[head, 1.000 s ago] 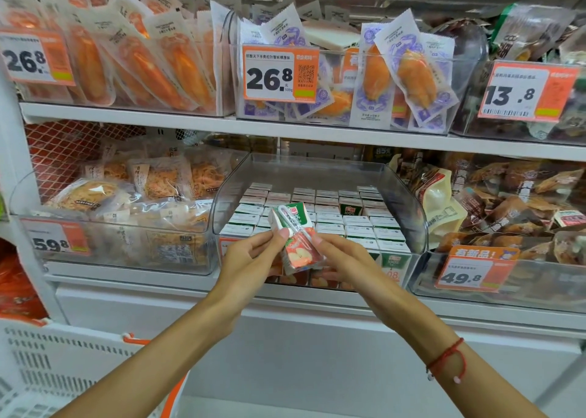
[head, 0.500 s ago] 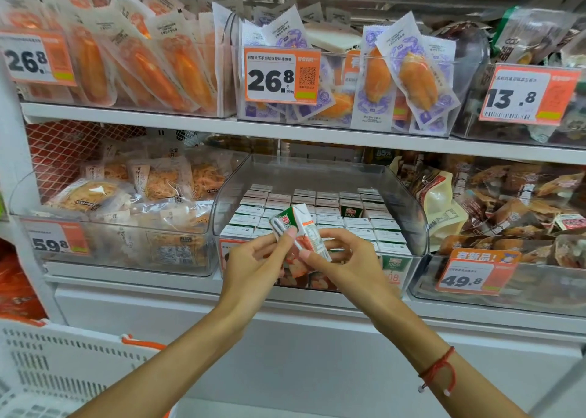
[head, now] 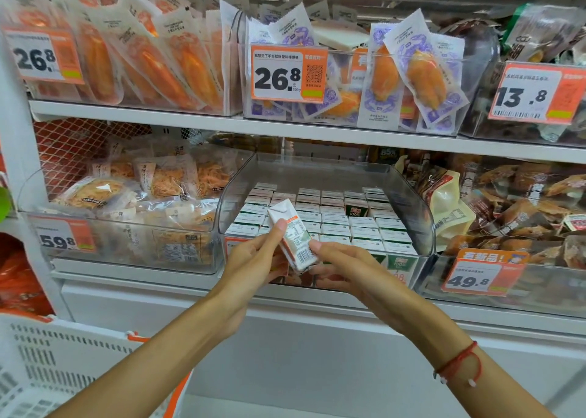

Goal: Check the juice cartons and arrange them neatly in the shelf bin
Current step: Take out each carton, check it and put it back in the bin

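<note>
- Juice carton (head: 291, 238), small and white with a barcode near its lower end, was held tilted in the air just in front of the clear shelf bin (head: 421, 214), over the bin's front left part.
- Left hand (head: 253, 262) pinched the carton from the left, the thumb tip pressed against its side and the other fingers curled behind it.
- Right hand (head: 345, 268) pinched the carton's lower right corner with thumb and fingertips; a red string bracelet (head: 459, 362) sat on that wrist.
- Inside the bin, the other juice cartons (head: 336, 222) stood upright in tight rows, white tops showing, filling most of its floor; one carton in the back rows showed a dark green face marked 100%.
- On the bin's front wall, to the right of the hands, green carton fronts showed through the plastic beside an orange price tag (head: 400, 277) that the right hand partly hid.
- Left of the bin sat a second clear bin of bagged shredded snacks (head: 126, 192) with a 59.8 tag (head: 61, 237).
- Right of the bin lay brown snack packs (head: 523, 208) behind a 49.8 tag (head: 478, 276).
- Above the bin, an upper shelf (head: 158, 120) carried pouches of orange food and a 26.8 tag (head: 287, 73).
- Below and left of the bin stood a white basket (head: 57, 360) with orange trim.
</note>
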Motion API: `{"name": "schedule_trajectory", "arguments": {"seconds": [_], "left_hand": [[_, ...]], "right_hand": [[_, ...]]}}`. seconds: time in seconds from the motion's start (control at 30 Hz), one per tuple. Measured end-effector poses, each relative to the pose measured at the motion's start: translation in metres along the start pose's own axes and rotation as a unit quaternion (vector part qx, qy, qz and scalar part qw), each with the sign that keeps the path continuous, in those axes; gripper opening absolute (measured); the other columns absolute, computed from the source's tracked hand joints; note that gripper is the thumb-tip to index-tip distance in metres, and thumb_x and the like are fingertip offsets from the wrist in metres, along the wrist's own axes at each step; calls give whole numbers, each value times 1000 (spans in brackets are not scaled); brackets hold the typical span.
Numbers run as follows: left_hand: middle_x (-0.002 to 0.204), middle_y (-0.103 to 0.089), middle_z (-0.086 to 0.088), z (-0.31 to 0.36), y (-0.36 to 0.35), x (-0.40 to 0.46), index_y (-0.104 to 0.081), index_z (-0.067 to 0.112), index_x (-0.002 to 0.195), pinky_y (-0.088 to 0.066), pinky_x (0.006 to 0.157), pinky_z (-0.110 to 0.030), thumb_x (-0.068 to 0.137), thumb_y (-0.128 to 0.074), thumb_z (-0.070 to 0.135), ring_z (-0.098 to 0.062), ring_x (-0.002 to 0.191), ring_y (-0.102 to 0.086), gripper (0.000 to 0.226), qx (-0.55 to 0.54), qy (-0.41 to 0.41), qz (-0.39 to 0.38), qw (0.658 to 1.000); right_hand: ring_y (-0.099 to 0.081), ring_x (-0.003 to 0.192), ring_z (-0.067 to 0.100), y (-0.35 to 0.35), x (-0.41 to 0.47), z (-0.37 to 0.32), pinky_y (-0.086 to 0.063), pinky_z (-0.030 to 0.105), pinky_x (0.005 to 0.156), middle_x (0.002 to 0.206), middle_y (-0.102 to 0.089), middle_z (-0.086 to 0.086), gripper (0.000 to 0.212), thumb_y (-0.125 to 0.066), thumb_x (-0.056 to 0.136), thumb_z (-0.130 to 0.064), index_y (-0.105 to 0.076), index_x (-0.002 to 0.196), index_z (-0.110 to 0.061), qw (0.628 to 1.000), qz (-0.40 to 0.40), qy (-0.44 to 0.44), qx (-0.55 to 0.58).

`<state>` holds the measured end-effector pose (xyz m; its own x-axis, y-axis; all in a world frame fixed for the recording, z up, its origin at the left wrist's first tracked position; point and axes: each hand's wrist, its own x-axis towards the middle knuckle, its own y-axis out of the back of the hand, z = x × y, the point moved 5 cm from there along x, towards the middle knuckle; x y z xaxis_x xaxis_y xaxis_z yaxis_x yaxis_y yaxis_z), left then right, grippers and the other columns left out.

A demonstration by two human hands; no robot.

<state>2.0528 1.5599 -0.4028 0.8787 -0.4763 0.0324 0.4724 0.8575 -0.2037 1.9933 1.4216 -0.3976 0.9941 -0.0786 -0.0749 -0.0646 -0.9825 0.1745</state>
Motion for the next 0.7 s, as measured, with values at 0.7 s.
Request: {"name": "schedule_trajectory", "arguments": {"seconds": [0.7], "left_hand": [[100,-69,29,24,-4,-8,-60,43,103,-49,72,-6,86,-70,26,11,95,-63,26,153,-174,3,973]], "right_hand": [[-67,86,8,19,-15,-24,-56,29,78,94,-71,-10,14,-76,81,-24,-67,92,-20,956,176,205,-117]]}}
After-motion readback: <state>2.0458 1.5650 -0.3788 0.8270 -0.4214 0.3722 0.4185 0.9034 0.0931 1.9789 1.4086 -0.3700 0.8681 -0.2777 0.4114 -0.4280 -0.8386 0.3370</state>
